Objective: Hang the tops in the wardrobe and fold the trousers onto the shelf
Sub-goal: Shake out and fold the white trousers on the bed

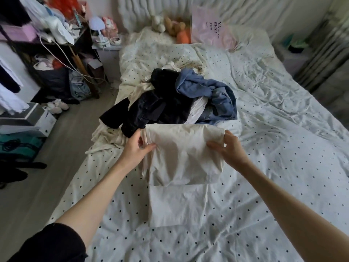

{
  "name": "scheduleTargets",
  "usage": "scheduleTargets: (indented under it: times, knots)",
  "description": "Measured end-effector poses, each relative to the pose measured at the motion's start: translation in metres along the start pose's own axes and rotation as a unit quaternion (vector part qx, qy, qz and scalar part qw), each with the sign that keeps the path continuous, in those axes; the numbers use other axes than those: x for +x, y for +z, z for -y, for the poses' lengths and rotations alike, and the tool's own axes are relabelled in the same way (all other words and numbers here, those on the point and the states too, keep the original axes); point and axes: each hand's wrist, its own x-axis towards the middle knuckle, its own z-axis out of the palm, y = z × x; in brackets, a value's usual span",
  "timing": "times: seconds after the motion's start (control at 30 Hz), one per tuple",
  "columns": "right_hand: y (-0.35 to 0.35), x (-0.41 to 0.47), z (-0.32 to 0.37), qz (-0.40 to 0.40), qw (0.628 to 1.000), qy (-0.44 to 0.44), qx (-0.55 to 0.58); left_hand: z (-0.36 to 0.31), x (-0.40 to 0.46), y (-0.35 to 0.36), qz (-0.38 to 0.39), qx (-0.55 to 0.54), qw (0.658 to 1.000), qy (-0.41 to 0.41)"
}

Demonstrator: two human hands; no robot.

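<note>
Containers: dark shelf unit (56, 44) at left, stacked with white items, cables and a pink box; contents too jumbled to identify singly. White shoebox-type boxes (28, 120) on the floor below it, closed. Pink bag (209, 29) with printed lettering stands at the head of the bed, contents not visible.

Surface/room: bed (264, 167) covered in white sheet with small dark dots, creased. Grey floor (62, 148) to the left; a pair of pale shoes (57, 106) on it. Soft toys (170, 25) against the headboard wall. Small white lamp (96, 25) on a bedside stand.

Clothes heap (179, 99) mid-bed: black garment, blue denim and blue top, pale pieces beneath.

Task item: cream trousers (181, 167), plain, slightly wrinkled, lying on the bed just in front of the heap, partly folded; upper portion doubled over a flat lower layer that extends toward the camera.

Left hand (136, 148): thumb and fingers (149, 147) pinch the left edge of the fold. Right hand (232, 146): fingers clamped on the right upper corner. Both corners raised slightly off the sheet.
</note>
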Motion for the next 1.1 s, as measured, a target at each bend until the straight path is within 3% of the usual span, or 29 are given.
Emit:
scheduleTargets:
  times: [0.17, 0.27, 0.4, 0.63, 0.93, 1.03, 1.1]
  knots:
    - [-0.016, -0.009, 0.032, -0.096, 0.995, 0.036, 0.020, -0.035, -0.008, -0.008, 0.011, -0.021, 0.999, 0.039]
    - [-0.030, -0.022, 0.060, -0.124, 0.984, 0.068, 0.113, -0.052, -0.017, -0.020, -0.010, -0.050, 0.999, 0.009]
    - [-0.049, -0.045, 0.085, -0.084, 0.981, 0.075, 0.160, -0.069, -0.035, -0.030, -0.018, -0.113, 0.990, -0.084]
    - [-0.091, -0.090, 0.126, -0.042, 0.992, 0.019, 0.121, -0.132, -0.076, -0.061, 0.097, -0.030, 0.994, -0.045]
    - [-0.114, -0.109, 0.149, 0.070, 0.992, 0.096, 0.041, -0.146, -0.101, -0.072, 0.212, -0.040, 0.966, -0.140]
    - [-0.096, -0.099, 0.126, 0.085, 0.990, 0.109, 0.026, -0.117, -0.099, -0.056, 0.194, -0.023, 0.970, -0.144]
    - [-0.073, -0.089, 0.102, 0.075, 0.993, 0.086, -0.010, -0.091, -0.096, -0.039, 0.137, 0.064, 0.983, -0.102]
